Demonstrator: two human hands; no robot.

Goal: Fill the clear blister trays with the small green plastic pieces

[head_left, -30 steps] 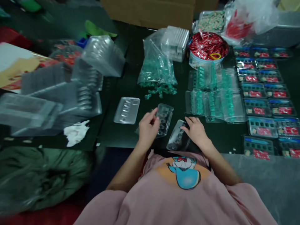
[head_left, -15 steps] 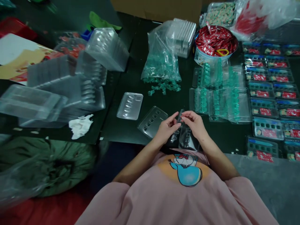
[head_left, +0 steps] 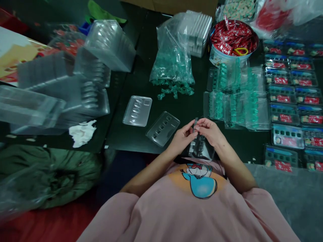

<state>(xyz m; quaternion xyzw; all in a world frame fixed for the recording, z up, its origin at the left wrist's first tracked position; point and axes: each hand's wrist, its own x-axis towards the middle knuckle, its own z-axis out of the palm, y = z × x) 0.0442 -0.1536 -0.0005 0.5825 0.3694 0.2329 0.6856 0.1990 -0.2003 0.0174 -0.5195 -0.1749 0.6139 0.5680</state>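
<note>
Close to my body at the table's near edge, both hands are on a clear plastic blister pack [head_left: 201, 147] with a row of square pockets. My left hand [head_left: 182, 138] pinches its upright narrow edge from the left. My right hand [head_left: 210, 133] has fingers closed on the same edge from the other side. The fingers partly hide where the two halves meet. Left of my hands lies a clear plastic tray [head_left: 163, 129] with square pockets, and farther left a second clear tray [head_left: 137, 111] with raised bumps.
A plastic bag of green pieces [head_left: 173, 67] spills onto the table ahead. Stacks of clear trays [head_left: 58, 87] stand left. At right are a tin of red packets [head_left: 233, 37], trays with green pieces [head_left: 236, 109] and rows of filled packs [head_left: 285, 117].
The two halves of the blister pack have come closer together between my hands. My hands stay nearly in place, while the whole view has shifted slightly.
</note>
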